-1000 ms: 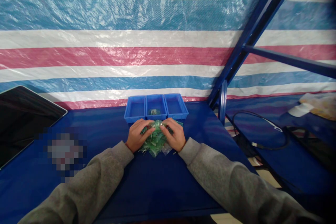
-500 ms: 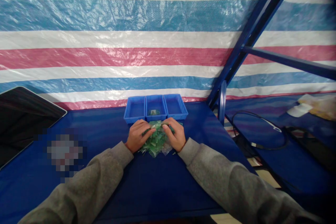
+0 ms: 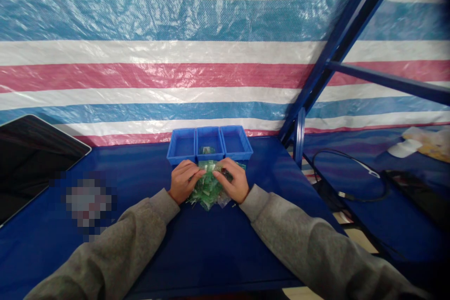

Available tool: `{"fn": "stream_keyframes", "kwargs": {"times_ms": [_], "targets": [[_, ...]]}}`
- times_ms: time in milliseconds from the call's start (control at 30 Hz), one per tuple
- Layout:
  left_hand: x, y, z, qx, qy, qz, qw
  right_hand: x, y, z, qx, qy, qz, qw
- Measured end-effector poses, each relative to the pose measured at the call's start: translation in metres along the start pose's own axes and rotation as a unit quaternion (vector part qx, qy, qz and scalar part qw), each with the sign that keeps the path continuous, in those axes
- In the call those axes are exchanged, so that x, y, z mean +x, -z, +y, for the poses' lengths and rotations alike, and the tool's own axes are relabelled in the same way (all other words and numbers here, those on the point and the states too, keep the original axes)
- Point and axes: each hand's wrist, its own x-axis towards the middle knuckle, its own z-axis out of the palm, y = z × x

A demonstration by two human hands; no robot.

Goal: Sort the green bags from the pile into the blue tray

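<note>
A pile of small green-tinted clear plastic bags (image 3: 208, 192) lies on the blue table between my hands. My left hand (image 3: 183, 181) is at the pile's left side, thumb and fingers pinched on the edge of a green plastic bag (image 3: 208, 166) at the top. From the right, my right hand (image 3: 233, 179) pinches the same bag, its thumb and fingers closed. What is inside the bags is too small to make out. Just behind stand three joined blue bins (image 3: 195, 159); a small green packet (image 3: 206, 150) lies in the middle one.
A dark flat screen (image 3: 31, 164) leans at the left, with a pixelated patch below it. A blue metal post (image 3: 316, 75) rises at the table's right edge. Beyond it, a black cable (image 3: 346, 199) and a white object (image 3: 404, 148) lie on another blue table.
My right thumb and fingers have shifted slightly left, nearer my left fingertips, at the top of the pile. The view has moved a little; the bins and the pile stay put.
</note>
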Motion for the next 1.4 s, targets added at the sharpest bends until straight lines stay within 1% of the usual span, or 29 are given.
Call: {"fn": "stream_keyframes", "kwargs": {"times_ms": [133, 367, 433, 600, 667, 767, 833, 900, 1033, 1167, 1267, 1400], "targets": [[-0.0006, 0.001, 0.0007, -0.004, 0.012, 0.0, 1.0, -0.0002, -0.002, -0.0003, -0.018, 0.003, -0.026, 0.999], [0.0027, 0.0025, 0.0041, -0.009, 0.007, -0.042, 0.999, -0.0022, -0.004, 0.0044, -0.03, -0.002, -0.025, 0.999], [0.0013, 0.0016, 0.0034, -0.003, 0.012, -0.039, 0.999, -0.0026, -0.0036, 0.0046, -0.029, -0.002, -0.029, 0.999], [-0.002, 0.0006, 0.0033, -0.003, 0.051, -0.004, 0.999, -0.0039, -0.0023, 0.0052, -0.02, -0.013, -0.028, 0.999], [-0.0016, 0.0015, 0.0046, -0.018, 0.044, 0.005, 0.999, -0.0045, -0.0022, 0.0056, -0.022, -0.014, -0.032, 0.999], [-0.0003, 0.003, 0.0063, -0.047, 0.022, -0.012, 0.999, -0.0047, -0.0025, 0.0058, -0.028, -0.016, -0.035, 0.999], [0.0001, 0.003, 0.0064, -0.044, 0.017, -0.024, 0.999, -0.0043, -0.0029, 0.0057, -0.03, -0.018, -0.035, 0.999], [-0.0001, 0.0021, 0.0058, -0.028, 0.022, -0.025, 0.999, -0.0036, -0.003, 0.0054, -0.035, -0.018, -0.034, 0.999], [-0.0009, 0.0005, 0.0044, -0.013, 0.029, -0.022, 0.999, -0.0024, -0.0025, 0.0044, -0.042, -0.008, -0.036, 0.998], [-0.0007, 0.0008, 0.0039, -0.008, 0.027, -0.003, 1.0, -0.0022, -0.0016, 0.0033, -0.03, 0.002, -0.048, 0.998], [-0.0008, 0.0009, 0.0031, -0.012, 0.022, 0.004, 1.0, -0.0026, -0.0012, 0.003, -0.029, -0.004, -0.053, 0.998], [-0.0014, 0.0006, 0.0024, -0.016, 0.018, 0.005, 1.0, -0.0034, 0.0009, 0.0021, -0.021, -0.016, -0.043, 0.999]]}}
